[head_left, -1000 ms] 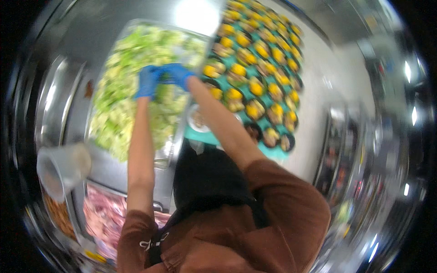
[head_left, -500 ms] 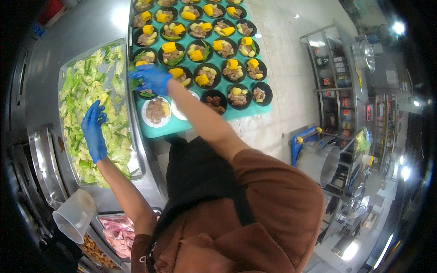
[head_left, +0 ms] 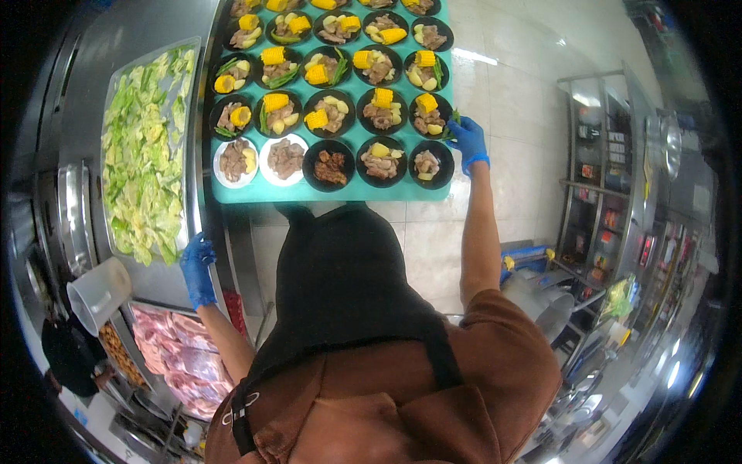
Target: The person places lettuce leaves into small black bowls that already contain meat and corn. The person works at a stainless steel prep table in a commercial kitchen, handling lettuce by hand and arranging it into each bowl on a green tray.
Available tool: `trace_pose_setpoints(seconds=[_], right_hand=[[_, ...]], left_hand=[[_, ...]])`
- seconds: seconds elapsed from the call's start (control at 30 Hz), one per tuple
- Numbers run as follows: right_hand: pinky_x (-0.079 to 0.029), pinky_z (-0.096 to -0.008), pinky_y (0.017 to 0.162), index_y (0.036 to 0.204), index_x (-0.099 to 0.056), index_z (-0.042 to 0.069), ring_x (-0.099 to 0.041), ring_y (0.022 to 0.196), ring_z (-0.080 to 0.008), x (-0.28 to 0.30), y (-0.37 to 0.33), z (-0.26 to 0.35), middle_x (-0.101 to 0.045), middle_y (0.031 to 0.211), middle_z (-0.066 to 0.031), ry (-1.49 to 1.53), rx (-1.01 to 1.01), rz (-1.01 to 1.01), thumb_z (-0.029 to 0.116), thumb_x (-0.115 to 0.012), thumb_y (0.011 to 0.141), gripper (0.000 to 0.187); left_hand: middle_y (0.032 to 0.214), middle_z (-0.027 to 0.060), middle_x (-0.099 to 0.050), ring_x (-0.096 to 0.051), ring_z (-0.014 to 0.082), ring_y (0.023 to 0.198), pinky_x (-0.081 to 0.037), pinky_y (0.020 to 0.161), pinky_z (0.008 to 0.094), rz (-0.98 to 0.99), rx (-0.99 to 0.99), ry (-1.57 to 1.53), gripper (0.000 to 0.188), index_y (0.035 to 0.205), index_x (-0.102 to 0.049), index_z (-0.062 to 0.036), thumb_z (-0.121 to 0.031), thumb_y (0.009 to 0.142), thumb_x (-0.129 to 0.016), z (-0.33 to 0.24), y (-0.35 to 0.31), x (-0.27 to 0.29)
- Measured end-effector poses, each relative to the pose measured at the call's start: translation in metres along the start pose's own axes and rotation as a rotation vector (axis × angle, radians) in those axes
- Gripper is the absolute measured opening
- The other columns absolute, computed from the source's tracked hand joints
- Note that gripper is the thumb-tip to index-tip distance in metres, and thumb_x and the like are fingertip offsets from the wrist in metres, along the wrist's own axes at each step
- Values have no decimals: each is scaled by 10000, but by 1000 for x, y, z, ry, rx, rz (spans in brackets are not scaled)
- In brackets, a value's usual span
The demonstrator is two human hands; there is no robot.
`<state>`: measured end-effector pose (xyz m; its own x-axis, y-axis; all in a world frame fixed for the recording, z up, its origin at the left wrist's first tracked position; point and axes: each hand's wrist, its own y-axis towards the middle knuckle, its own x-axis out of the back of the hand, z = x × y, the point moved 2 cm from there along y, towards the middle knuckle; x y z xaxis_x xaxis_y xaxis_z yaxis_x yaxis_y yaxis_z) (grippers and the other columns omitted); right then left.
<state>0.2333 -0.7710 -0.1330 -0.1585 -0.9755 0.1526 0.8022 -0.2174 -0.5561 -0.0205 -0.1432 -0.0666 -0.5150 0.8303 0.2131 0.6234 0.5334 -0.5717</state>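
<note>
My right hand [head_left: 468, 145], in a blue glove, is closed on green beans [head_left: 455, 117]. It is at the right edge of the teal table [head_left: 325, 197], beside a black bowl [head_left: 447, 102] of meat, potato and a corn piece [head_left: 426, 102]. My left hand [head_left: 199, 271], also gloved in blue, is low at the edge of the steel counter, by the near corner of a tray of cut cabbage [head_left: 147, 162]. Its fingers are loosely bent and slightly apart, with nothing seen in them. Two white bowls [head_left: 235, 179] and a black bowl of darker meat [head_left: 330, 168] line the near row.
More filled bowls stand in close rows farther back. Raw meat [head_left: 178, 352] lies in a tray at the lower left, near a translucent plastic jug [head_left: 100, 290]. Steel shelving [head_left: 591, 185] and a large pot [head_left: 553, 317] stand on the right, past the tiled floor.
My right hand has swung from the table's left side to its right edge, carrying the green beans. My left hand has drawn back from above the cabbage to the counter's edge.
</note>
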Motion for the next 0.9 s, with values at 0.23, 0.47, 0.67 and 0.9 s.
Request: trace_pose_setpoints(seconds=[0.23,0.47,0.67,0.9], right_hand=[[-523,-380,815,1121,-601,-5,-659,917,-296,-103,33,-6,-671,1018,-183,-818,437,178,218,-690,842,368],[-501,-477,854,979,-621,-9,-611,1004,-418,-183,37,-3,-631,1069,-267,-1036,507,153,142,-603,843,205],[-504,-465,867,1049,-590,-13,-611,1012,-407,-181,46,-32,-633,1076,-247,-1105,648,131,116,-642,802,284],[-498,-464,860,1133,-600,27,-610,1017,-396,-150,25,-17,-632,1078,-235,-1043,590,81,177,-693,787,389]], left_hand=[[844,61,-671,-613,127,681,-494,593,251,-72,121,-33,273,1119,-671,-61,-228,918,-595,80,-26,-7],[801,43,-650,-593,127,655,-486,584,258,-143,175,-133,244,1063,-675,-78,-255,906,-617,135,-56,12],[776,38,-641,-574,119,643,-473,587,251,-202,212,-175,239,1055,-681,-83,-259,903,-624,161,-73,34],[770,56,-651,-570,115,612,-468,576,244,-223,228,-145,258,1052,-681,-58,-260,900,-633,165,-56,63]])
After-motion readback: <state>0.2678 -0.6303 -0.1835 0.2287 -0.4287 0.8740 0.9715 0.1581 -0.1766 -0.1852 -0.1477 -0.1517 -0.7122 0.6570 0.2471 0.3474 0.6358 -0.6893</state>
